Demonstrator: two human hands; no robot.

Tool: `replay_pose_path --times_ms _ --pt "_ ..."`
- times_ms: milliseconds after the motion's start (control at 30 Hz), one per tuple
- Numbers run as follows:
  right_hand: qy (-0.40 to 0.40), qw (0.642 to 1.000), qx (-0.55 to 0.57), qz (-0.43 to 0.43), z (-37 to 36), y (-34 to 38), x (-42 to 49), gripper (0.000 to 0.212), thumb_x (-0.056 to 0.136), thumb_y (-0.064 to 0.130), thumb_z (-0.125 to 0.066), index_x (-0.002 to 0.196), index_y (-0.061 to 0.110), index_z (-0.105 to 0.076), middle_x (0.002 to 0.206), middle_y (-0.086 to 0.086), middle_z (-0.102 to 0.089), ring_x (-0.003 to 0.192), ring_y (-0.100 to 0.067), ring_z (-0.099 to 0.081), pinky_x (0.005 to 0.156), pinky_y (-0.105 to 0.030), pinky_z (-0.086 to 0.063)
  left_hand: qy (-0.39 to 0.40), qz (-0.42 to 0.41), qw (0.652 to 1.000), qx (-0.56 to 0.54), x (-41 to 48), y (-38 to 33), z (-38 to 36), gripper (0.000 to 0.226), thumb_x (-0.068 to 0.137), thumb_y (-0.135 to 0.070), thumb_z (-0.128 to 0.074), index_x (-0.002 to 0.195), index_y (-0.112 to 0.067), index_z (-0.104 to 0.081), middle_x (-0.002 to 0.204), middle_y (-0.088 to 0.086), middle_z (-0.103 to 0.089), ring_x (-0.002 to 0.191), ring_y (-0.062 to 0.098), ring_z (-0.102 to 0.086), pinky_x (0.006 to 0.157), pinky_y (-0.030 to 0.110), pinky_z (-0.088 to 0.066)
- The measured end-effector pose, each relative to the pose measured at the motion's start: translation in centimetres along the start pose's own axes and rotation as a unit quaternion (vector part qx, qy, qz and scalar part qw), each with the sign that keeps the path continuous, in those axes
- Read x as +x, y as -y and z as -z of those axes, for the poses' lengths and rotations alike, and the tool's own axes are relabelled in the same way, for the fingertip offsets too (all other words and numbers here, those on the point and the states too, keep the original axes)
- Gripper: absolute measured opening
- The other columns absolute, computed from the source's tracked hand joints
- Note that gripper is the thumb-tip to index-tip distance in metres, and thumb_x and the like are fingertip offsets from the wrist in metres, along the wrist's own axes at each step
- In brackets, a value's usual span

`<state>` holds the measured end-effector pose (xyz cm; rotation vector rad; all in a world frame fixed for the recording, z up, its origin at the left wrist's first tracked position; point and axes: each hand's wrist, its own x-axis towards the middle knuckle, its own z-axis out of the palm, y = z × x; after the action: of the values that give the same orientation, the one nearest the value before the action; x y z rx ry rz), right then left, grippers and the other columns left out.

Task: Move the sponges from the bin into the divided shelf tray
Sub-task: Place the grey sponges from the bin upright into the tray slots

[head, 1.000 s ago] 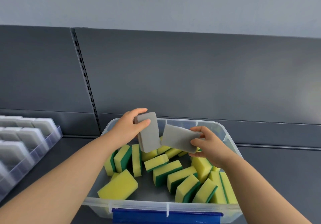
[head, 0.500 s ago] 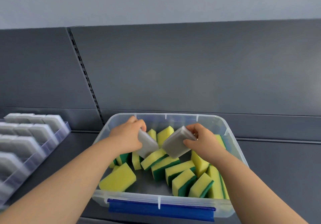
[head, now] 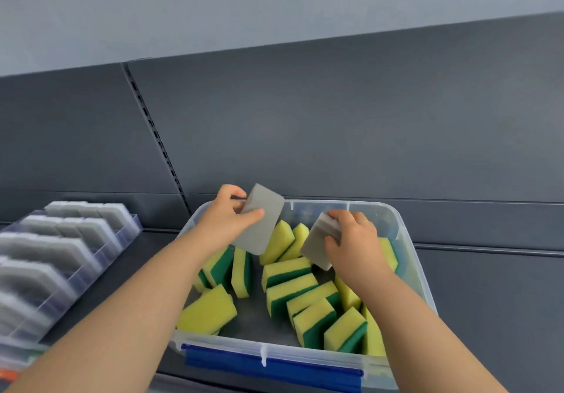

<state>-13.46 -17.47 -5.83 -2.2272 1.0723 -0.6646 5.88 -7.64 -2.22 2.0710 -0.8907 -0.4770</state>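
Left hand (head: pixel 225 222): pinching grey sponge (head: pixel 259 225), raised over bin (head: pixel 366 205) at 11 o'clock.
Right hand (head: pixel 354 240): gripping second grey sponge (head: pixel 319 237), low in bin at 1 o'clock.
Tray (head: pixel 128 228): 9 o'clock of bin.
Your move: lift both clear of rim, swing to 9 o'clock, keep them upright.

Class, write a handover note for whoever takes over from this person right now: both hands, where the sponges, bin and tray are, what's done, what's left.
Left hand: grips a grey sponge above the back of the bin.
Right hand: grips a second grey sponge inside the bin.
Divided tray, left of the bin: rows of grey sponges already filed.
Left to do: carry both held sponges to the tray. Many yellow-green sponges remain in the bin.
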Motion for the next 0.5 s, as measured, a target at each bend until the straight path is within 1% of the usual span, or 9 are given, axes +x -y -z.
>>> replay_pose_path --times_ms 33,67,133,167,267,367,433,500 --pt "-0.006 1.0 -0.001 0.008 0.2 0.2 -0.1 0.04 0.09 0.012 -0.045 0.13 0.02 -0.043 0.12 -0.005 -0.045 0.109 -0.024 -0.038 0.093 -0.035 -0.039 0.023 0.008 0.994 -0.105 -0.3 -0.1 0.5 0.046 0.084 -0.028 -0.067 0.12 -0.034 -0.039 0.112 -0.004 -0.059 0.097 0.017 -0.059 0.075 0.04 -0.053" --pt "-0.009 1.0 -0.002 0.018 0.4 0.5 -0.3 0.041 0.09 0.012 -0.045 0.13 0.02 -0.043 0.12 -0.005 -0.045 0.109 -0.024 -0.038 0.093 -0.035 -0.039 0.045 0.007 0.985 -0.167 -0.6 -0.1 1.0 0.054 0.085 -0.022 -0.067 0.124 -0.041 -0.035 0.115 -0.001 -0.057 0.099 0.018 -0.06 0.076 0.044 -0.055" --pt "-0.012 0.999 0.003 0.04 0.6 1.3 -0.8 0.042 0.09 0.012 -0.047 0.13 0.02 -0.043 0.122 -0.005 -0.045 0.109 -0.024 -0.039 0.094 -0.035 -0.039 0.076 -0.022 0.975 -0.209 -1.4 0.6 1.8 0.066 0.084 -0.013 -0.067 0.123 -0.055 -0.036 0.119 -0.002 -0.053 0.104 0.019 -0.059 0.076 0.047 -0.056" --pt "-0.012 0.998 0.007 0.053 0.5 1.9 -1.1 0.042 0.09 0.012 -0.049 0.131 0.021 -0.044 0.123 -0.004 -0.046 0.11 -0.024 -0.04 0.094 -0.034 -0.039 0.084 -0.039 0.973 -0.213 -1.8 0.9 2.3 0.064 0.084 -0.01 -0.067 0.121 -0.055 -0.04 0.121 -0.002 -0.051 0.106 0.018 -0.058 0.076 0.046 -0.056" --pt "-0.005 0.995 0.015 0.097 -0.4 4.5 -2.1 0.044 0.089 0.013 -0.051 0.132 0.022 -0.045 0.129 -0.002 -0.045 0.114 -0.023 -0.041 0.096 -0.03 -0.037 0.076 -0.08 0.974 -0.199 -3.3 2.3 4.2 0.05 0.085 -0.011 -0.066 0.116 -0.045 -0.049 0.122 0.0 -0.054 0.107 0.016 -0.058 0.077 0.035 -0.056" --pt "-0.004 0.99 0.009 0.143 -2.0 8.0 -3.3 0.044 0.091 0.015 -0.051 0.134 0.024 -0.044 0.133 0.002 -0.044 0.119 -0.02 -0.038 0.097 -0.026 -0.033 0.045 -0.113 0.978 -0.171 -5.2 4.0 7.9 0.042 0.086 -0.015 -0.065 0.118 -0.037 -0.051 0.117 -0.003 -0.061 0.106 0.013 -0.06 0.081 0.034 -0.055" --pt "-0.002 0.986 0.014 0.168 -3.3 10.9 -4.5 0.044 0.092 0.016 -0.052 0.134 0.024 -0.044 0.132 0.003 -0.044 0.121 -0.018 -0.038 0.097 -0.024 -0.032 0.022 -0.122 0.978 -0.167 -6.9 5.7 11.4 0.041 0.087 -0.016 -0.065 0.122 -0.032 -0.051 0.115 -0.005 -0.063 0.103 0.008 -0.062 0.079 0.03 -0.055" --pt "-0.002 0.979 0.025 0.202 -4.9 14.3 -6.1 0.044 0.091 0.017 -0.054 0.133 0.025 -0.045 0.127 0.006 -0.046 0.118 -0.015 -0.04 0.093 -0.02 -0.031 -0.002 -0.134 0.976 -0.169 -9.0 7.8 15.4 0.04 0.087 -0.017 -0.064 0.123 -0.028 -0.052 0.113 -0.005 -0.064 0.102 0.008 -0.063 0.074 0.027 -0.054"
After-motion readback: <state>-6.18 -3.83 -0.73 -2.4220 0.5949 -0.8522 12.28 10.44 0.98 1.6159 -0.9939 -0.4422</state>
